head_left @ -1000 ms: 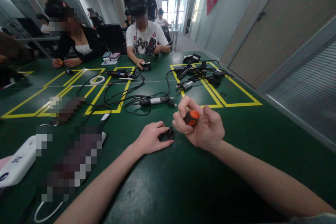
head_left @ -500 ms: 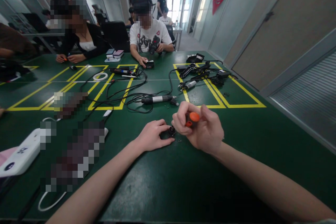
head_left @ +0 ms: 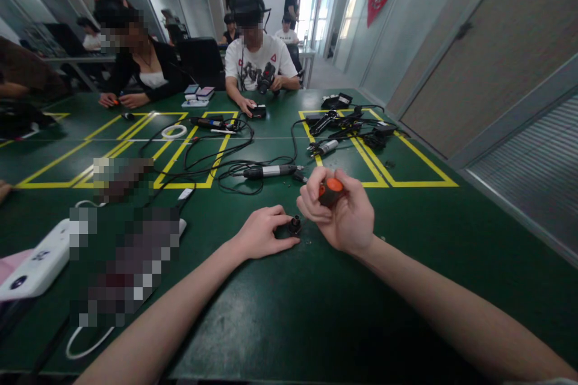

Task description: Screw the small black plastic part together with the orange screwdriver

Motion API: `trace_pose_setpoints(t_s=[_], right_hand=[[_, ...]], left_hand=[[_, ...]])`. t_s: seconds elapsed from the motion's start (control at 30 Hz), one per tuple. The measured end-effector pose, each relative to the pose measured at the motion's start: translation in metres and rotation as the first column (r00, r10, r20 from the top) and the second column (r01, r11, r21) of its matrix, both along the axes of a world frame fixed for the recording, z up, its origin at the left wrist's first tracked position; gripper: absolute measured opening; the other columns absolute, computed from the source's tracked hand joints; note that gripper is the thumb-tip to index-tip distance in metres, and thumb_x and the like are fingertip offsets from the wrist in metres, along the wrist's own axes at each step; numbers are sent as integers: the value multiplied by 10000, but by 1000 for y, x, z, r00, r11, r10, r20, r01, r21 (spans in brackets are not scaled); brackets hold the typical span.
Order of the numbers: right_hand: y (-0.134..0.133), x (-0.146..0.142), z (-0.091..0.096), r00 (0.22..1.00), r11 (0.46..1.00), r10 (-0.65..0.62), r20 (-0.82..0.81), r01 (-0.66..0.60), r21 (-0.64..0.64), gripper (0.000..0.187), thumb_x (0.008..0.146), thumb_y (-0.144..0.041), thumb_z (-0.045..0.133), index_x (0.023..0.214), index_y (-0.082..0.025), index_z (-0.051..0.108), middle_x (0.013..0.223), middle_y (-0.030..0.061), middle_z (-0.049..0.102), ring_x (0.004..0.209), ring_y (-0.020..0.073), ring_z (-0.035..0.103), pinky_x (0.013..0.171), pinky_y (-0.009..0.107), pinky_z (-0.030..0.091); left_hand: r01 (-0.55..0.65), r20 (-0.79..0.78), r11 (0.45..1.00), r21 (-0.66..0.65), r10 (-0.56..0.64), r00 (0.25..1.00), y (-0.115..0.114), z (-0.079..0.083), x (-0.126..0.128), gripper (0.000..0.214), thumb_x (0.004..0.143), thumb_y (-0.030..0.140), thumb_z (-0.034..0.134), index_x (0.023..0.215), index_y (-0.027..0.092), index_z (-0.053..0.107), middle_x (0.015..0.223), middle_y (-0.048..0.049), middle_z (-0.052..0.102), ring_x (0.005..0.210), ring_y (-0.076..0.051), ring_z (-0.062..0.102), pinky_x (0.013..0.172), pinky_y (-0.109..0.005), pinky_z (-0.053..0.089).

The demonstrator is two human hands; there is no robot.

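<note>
**Screwdriver poised just above and to the right of the pinned part**

From my remote seat I am looking down at both bare hands meeting near the middle of the green table (head_left: pixel 316 313). The left hand (head_left: pixel 261 233) is lying flat-wristed on the surface, its thumb and forefinger closing around a small black part (head_left: pixel 295 225) and pressing it down on the table. The right hand (head_left: pixel 342 216) is wrapping tightly around a screwdriver (head_left: pixel 331 190), whose orange cap is showing on top, between thumb and curled fingers.

The relation that matters: the part is sitting down and to the left of the right-hand grip, just beside those knuckles, and the tool's long axis is slanting from the orange cap down-left toward it. The shaft and tip are hiding behind the fingers, so I cannot tell whether the tip is touching the part. The left hand is the nearer one, already in contact.

Beyond the hands, a silver-and-black corded tool (head_left: pixel 271 171) is lying across the table, well apart.
</note>
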State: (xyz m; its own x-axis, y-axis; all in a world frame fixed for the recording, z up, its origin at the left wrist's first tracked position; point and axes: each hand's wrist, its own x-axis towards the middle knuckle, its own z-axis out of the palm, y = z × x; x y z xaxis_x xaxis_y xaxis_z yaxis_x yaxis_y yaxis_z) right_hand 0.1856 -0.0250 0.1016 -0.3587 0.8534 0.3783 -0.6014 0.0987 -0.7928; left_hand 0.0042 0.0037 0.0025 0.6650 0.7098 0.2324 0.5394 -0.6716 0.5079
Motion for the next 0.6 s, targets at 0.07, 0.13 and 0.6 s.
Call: trace_pose_setpoints(t_s=[0.07, 0.13, 0.6], right_hand=[[0, -1, -2, 999, 999, -29, -42, 30, 20, 392, 970, -595, 611, 834, -229, 566, 510, -109, 315, 425, 76, 175, 434, 216, 185], [1, -2, -4, 995, 995, -91, -48, 92, 23, 347, 954, -570, 666, 887, -252, 545, 521, -113, 360, 420, 80, 203, 431, 210, 197], [-1, -7, -5, 991, 990, -136, -6, 136, 27, 394, 968, -628, 641, 895, -259, 525, 544, -111, 347, 442, 83, 190, 419, 200, 194]], left_hand=[[-5, -12, 1000, -17, 5, 1000, 0, 2, 0, 288, 899, 489, 752, 997, 219, 774, 958, -40, 675, 853, -189, 666, 797, -286, 530], [-2, -9, 1000, -30, 2, 1000, 0, 3, 0, 302, 904, 500, 750, 985, 210, 776, 963, -41, 680, 844, -186, 662, 785, -286, 521], [25, 25, 998, -57, -24, 999, 1, 1, -2, 348, 922, 537, 728, 1082, 232, 785, 1068, -61, 700, 924, -199, 677, 845, -296, 534]])
